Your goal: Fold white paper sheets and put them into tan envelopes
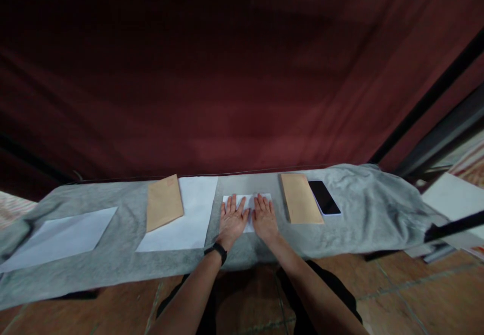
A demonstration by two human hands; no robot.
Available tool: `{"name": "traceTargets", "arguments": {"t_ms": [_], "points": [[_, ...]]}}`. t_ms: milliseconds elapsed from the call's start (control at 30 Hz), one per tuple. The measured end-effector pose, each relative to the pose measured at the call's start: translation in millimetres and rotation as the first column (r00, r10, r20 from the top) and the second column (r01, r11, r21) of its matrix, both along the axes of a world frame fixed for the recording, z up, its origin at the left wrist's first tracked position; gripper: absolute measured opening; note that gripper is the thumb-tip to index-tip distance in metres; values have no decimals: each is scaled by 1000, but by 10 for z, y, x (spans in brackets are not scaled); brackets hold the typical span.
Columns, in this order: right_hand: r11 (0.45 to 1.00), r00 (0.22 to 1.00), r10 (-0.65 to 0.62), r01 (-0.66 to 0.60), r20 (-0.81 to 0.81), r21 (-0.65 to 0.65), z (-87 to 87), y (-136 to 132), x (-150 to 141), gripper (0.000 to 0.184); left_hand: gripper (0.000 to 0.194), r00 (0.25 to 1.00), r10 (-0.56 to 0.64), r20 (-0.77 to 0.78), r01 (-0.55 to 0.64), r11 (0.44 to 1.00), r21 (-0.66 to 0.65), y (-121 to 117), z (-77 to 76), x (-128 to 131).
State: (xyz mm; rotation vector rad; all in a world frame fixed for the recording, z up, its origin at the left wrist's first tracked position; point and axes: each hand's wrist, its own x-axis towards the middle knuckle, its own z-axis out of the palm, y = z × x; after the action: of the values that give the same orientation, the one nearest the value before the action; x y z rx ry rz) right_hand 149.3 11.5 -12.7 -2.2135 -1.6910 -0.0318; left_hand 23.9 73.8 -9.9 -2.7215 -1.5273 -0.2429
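Forearms (192,294) cross the near edge of the cloth (378,214), left hand (232,219) and right hand (264,219) flat, gripping nothing, on paper (248,227) that could skew under uneven pressure.

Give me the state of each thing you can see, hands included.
Left hand: open, palm down on the small paper
Right hand: open, palm down on the small paper
Small paper: partly covered by both hands; folds unclear
Left brown envelope: lying partly on the middle sheet
Middle sheet: flat, partly covered
Far-left sheet: lying uncovered
Right brown envelope: lying flat
Phone: face up, screen dark
Grey cloth: spread, wrinkled
Black wristband: worn
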Motion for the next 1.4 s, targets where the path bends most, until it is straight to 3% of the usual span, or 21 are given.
{"name": "traceTargets", "arguments": {"t_ms": [67, 133, 500, 633, 700, 833, 900, 1200, 1267, 1400], "points": [[996, 995, 88, -88, -38, 2, -2, 25, -55, 49, 52, 1000, -15, -11, 16, 1000, 19, 0, 9, -9], [996, 994, 94, -95, -57, -5, -15, 50, -79, 48, 51, 1000, -17, -21, 18, 1000, 21, 0, 22, -8], [990, 990, -129, 126, 55, 57, -178, 98, 100, 55, 57, 995, 103, -15, -103, 994, 22, 30, 13, 29], [984, 986, -153, 147, 65, 97, -223, 90, 148, 58, 57, 989, 148, -28, -149, 989, -19, 27, 73, 56], [986, 987, -144, 138, 65, 96, -229, 85, 161, 58, 56, 991, 132, -8, -132, 991, -7, -13, 85, 82], [989, 989, -135, 131, 61, 63, -204, 78, 172, 58, 52, 998, -58, 39, 57, 998, 5, -134, 20, 129], [990, 989, -133, 130, 61, 49, -186, 70, 177, 57, 52, 995, -96, 40, 97, 995, -20, -163, -26, 127], [974, 972, -213, 204, 98, 95, -143, 7, 215, 59, 61, 1000, 25, 2, -25, 1000, -1, -64, -48, -34], [981, 979, -181, 174, 93, 80, -101, 15, 189, 57, 58, 999, 34, 5, -34, 999, 3, -73, -43, -42], [996, 996, 84, -85, 36, 14, -23, 44, 82, 51, 54, 999, -45, 19, 46, 999, -15, -68, -26, -28]]}}
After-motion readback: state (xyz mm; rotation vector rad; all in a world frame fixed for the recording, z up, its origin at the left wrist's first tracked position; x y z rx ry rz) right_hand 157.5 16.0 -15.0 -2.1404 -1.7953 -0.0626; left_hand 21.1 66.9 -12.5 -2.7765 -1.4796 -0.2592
